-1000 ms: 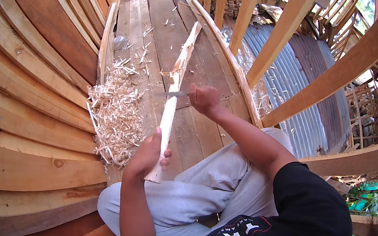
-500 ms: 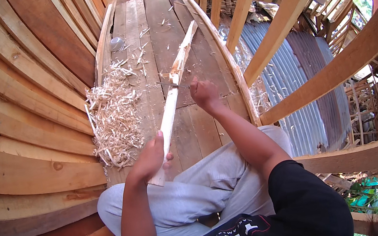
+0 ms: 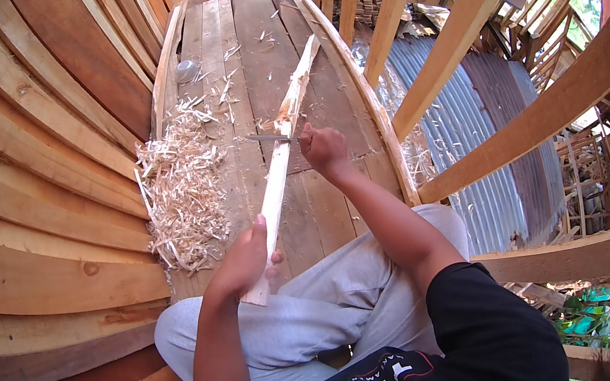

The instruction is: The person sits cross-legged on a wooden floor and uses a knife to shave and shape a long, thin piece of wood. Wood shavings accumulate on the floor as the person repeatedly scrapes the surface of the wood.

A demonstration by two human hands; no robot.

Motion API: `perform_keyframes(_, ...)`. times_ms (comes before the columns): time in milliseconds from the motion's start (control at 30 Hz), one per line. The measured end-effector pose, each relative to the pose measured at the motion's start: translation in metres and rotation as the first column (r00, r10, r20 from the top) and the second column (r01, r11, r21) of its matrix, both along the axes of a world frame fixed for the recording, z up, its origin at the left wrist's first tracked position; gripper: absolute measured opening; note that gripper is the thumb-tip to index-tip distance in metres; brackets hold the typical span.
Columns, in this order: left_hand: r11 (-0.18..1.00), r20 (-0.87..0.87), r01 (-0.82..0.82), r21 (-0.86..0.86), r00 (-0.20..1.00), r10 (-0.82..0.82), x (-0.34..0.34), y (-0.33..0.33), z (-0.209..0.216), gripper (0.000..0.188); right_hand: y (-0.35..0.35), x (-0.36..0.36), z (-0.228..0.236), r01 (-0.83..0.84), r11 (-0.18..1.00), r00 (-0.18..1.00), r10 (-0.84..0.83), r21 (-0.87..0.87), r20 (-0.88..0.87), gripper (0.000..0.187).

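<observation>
A long pale wooden stick (image 3: 277, 176) slants away from my lap, its far end pointing to the upper right. My left hand (image 3: 250, 258) is closed around its near part, just above my crossed legs. In my right hand (image 3: 325, 148) is a knife (image 3: 271, 138), its thin blade lying across the stick about midway along. Beyond the blade the stick's surface is rough and darker, with a curl of wood lifted there; the near part looks whiter and smoother. The knife's handle is hidden in my closed fist.
Wood shavings (image 3: 186, 196) are heaped on the plank floor (image 3: 219, 38) at the left. A small clear container (image 3: 186, 71) stands beyond them. Board walls (image 3: 55, 259) rise on the left; wooden slats (image 3: 447, 35) on the right have gaps, with corrugated metal sheets (image 3: 462, 135) below.
My right hand has shifted slightly left and nearer, and the knife blade now reaches farther past the stick's left side. My left hand and the stick have barely moved.
</observation>
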State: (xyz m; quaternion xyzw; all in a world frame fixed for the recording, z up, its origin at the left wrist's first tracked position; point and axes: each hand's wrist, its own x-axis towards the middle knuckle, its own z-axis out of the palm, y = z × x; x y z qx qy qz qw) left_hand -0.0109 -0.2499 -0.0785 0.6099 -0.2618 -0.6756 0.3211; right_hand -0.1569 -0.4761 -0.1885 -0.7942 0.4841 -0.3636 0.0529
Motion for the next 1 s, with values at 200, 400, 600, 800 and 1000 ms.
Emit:
perform_keyframes(200, 1.0, 0.0, 0.012, 0.006, 1.0, -0.012, 0.005, 0.003, 0.0, 0.044, 0.013, 0.001, 0.002, -0.259, 0.949, 0.965, 0.26, -0.181, -0.015, 0.046)
perform_keyframes(400, 0.998, -0.022, -0.016, 0.065, 1.0, 0.017, 0.019, 0.0, -0.001, 0.043, 0.036, 0.009, 0.017, -0.377, 0.916, 0.926, 0.374, -0.141, -0.044, 0.052)
perform_keyframes(600, 1.0, 0.03, -0.007, 0.002, 1.0, 0.007, 0.007, 0.005, -0.004, 0.048, 0.013, 0.013, 0.008, 0.15, 0.959, 0.986, -0.126, 0.239, -0.112, 0.061)
perform_keyframes(800, 1.0, 0.007, 0.009, 0.003, 1.0, -0.009, 0.004, 0.001, 0.0, 0.049, -0.014, -0.009, 0.005, 0.101, 0.972, 0.991, -0.08, 0.214, -0.103, 0.065)
perform_keyframes(1000, 0.997, -0.126, -0.049, 0.055, 0.99, 0.056, 0.016, -0.002, -0.005, 0.049, 0.012, 0.007, 0.039, -0.037, 0.953, 0.997, 0.014, 0.3, 0.076, 0.057)
